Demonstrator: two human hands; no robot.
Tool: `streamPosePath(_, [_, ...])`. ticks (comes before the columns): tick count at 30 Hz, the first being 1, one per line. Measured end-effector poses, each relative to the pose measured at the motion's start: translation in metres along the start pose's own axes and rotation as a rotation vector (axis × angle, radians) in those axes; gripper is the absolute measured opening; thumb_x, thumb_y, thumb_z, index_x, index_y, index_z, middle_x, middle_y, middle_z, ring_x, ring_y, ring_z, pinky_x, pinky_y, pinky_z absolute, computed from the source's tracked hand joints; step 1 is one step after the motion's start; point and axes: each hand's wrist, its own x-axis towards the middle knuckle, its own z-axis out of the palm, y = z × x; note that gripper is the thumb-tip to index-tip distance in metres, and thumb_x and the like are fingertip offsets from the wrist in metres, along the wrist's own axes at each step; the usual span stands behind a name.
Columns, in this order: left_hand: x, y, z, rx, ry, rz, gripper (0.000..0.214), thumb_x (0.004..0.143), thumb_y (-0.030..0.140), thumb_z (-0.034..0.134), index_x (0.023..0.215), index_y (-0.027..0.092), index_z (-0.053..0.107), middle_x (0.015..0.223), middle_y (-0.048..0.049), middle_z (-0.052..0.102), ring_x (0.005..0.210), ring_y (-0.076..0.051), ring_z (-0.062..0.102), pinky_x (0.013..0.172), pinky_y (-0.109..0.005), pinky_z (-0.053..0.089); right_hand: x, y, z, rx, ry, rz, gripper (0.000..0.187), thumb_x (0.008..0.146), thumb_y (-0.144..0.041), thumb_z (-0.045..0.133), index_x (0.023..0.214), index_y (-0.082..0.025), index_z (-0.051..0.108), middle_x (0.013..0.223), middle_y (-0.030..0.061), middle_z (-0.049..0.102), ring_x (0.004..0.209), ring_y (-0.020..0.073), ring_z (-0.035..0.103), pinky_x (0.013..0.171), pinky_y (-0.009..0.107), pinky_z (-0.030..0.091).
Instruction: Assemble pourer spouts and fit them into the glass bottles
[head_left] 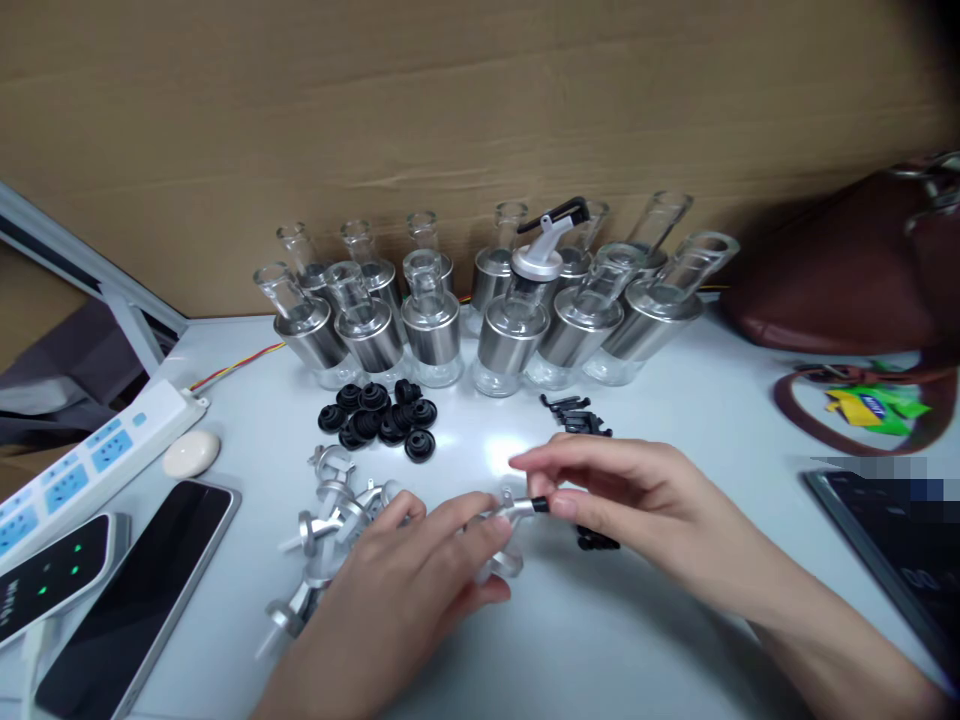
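Observation:
My left hand (420, 580) grips a silver pourer spout (504, 520) over the white table, fingers curled round its body. My right hand (615, 495) pinches a small black cap (539, 505) at the spout's tip. A heap of silver pourer spouts (330, 520) lies just left of my left hand. Black rubber rings (379, 415) are piled behind them. Small black caps (576, 412) lie behind my right hand, and more (596, 542) show under it. Several glass bottles with silver collars (431, 325) stand in rows at the back; one (517, 330) carries a fitted spout with a black cap.
A white power strip (90, 455) and a phone (135, 590) lie at the left, with a small device with green lights (45, 575) and a white oval object (191, 452). A brown bag (847, 270) sits at the right, a dark tablet (892, 550) below it. Cardboard wall behind.

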Motion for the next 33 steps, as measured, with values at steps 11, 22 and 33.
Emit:
streamPosePath(11, [0.001,0.001,-0.006,-0.083,-0.135,-0.022,0.028,0.106,0.032,0.025,0.108,0.022,0.051,0.092,-0.0004,0.076,0.059,-0.012,0.064,0.06,-0.027,0.048,0.001,0.012,0.007,0.529,-0.353,0.179,0.032,0.091,-0.045,0.063,0.104,-0.015,0.062,0.076,-0.0001,0.05,0.07,0.0132,0.046,0.067,0.028,0.036])
streamPosePath(22, [0.003,0.002,-0.005,-0.099,-0.093,-0.004,0.019,0.106,0.032,0.029,0.112,0.023,0.044,0.092,0.0001,0.075,0.061,-0.012,0.065,0.06,-0.027,0.047,0.001,0.018,0.013,0.586,-0.336,0.131,0.027,0.094,-0.041,0.06,0.103,-0.016,0.061,0.082,0.0002,0.047,0.07,0.0107,0.041,0.066,0.026,0.033])
streamPosePath(33, [-0.014,-0.018,0.012,0.078,-0.176,-0.381,0.039,0.098,0.021,0.047,0.135,0.018,0.04,0.141,-0.0167,0.056,0.13,-0.031,0.052,0.096,-0.049,0.042,0.0,0.007,0.003,0.459,-0.21,0.108,0.029,0.089,-0.043,0.066,0.104,-0.018,0.064,0.074,-0.0019,0.054,0.067,0.0106,0.048,0.067,0.026,0.038])
